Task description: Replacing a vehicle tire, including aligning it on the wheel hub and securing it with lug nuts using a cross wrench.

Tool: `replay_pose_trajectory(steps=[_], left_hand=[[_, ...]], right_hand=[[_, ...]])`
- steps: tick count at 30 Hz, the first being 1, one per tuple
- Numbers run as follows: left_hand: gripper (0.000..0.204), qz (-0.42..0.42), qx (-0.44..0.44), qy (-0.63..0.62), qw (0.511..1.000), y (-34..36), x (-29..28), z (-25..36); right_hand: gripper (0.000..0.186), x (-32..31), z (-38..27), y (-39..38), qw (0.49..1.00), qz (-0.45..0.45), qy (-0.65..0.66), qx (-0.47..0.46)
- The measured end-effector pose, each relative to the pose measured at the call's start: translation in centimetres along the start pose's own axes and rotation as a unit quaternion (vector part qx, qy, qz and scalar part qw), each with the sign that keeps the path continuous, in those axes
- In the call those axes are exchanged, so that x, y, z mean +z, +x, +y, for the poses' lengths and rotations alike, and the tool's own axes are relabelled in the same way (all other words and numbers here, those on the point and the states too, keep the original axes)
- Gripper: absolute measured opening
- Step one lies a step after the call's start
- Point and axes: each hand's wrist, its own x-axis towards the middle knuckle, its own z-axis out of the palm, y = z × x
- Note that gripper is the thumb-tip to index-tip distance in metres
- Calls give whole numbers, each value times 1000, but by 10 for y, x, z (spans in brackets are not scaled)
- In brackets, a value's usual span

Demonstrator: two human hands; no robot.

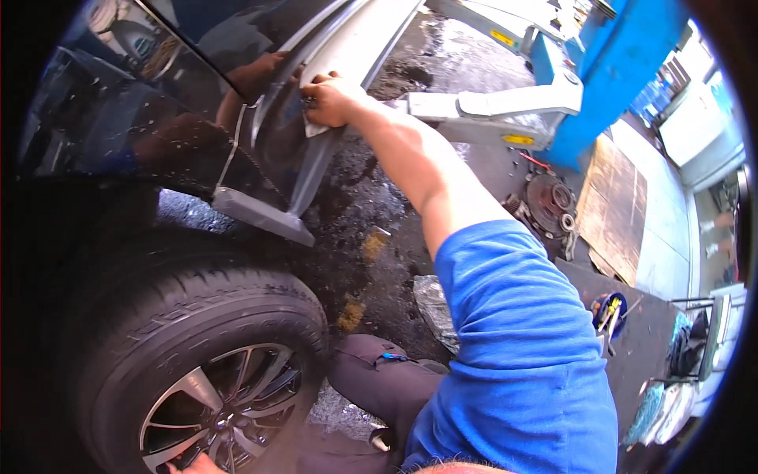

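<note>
My right arm stretches up and across to the side of a dark, shiny car (150,118). My right hand (328,101) is closed over the near end of the pale running board (355,47), its fingers curled on the edge. A wheel (213,355) with a black tyre and silver-and-dark spokes stands at the lower left, by the dark wheel arch. Only part of my left hand (197,464) shows at the bottom edge, against the lower spokes. Its fingers are mostly cut off, and whether it holds anything is unclear. A grey flap (260,215) juts from the car's lower edge.
A blue lift post (616,79) with a pale lift arm (505,110) stands at upper right. Greasy metal parts (550,201) lie near a cardboard sheet (616,205). A round container of tools (609,312) sits to the right. Crumpled silvery sheeting (434,310) lies on the wet, stained floor.
</note>
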Motion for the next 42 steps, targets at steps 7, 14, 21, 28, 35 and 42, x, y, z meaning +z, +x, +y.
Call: replay_pose_trajectory(steps=[7, 14, 21, 28, 35, 42], left_hand=[[46, 137, 20, 4, 990, -57, 72, 1], [36, 94, 15, -16, 995, -32, 37, -8], [35, 189, 130, 35, 973, -5, 7, -18], [35, -163, -186, -104, 963, -191, 19, -54], [59, -283, -567, -218, 742, -216, 42, -86], [44, -260, -431, -383, 774, -180, -36, -87]], right_hand=[[41, -4, -18, -7, 991, 105, -42, 71], [45, -3, -19, -8, 950, 213, 98, 208], [29, -40, -39, -47, 553, 382, 682, 289], [42, -68, -182, -253, 767, 80, 630, 93], [54, -45, -371, -326, 859, -263, 337, -281], [61, -36, -436, -325, 848, -223, 282, -390]])
